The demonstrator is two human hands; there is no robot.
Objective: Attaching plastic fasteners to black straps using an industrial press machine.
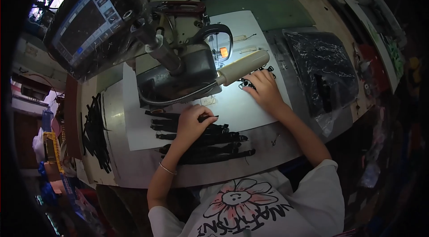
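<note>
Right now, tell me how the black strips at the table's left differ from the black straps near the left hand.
The strips lie in a loose, overlapping heap; the straps are spread in rough rows. The strips run mostly front to back; the straps mostly side to side. Both are black.

Black lettering (257,222) runs across the white shirt (313,201) near six o'clock; the screen (82,24) at ten o'clock bears characters too small to read.

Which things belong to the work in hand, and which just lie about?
Seemingly in use:
black strap, in the left hand
small black fittings, at the right hand
machine

Seemingly lying about:
dark bundle in plastic
small dark scrap
</note>
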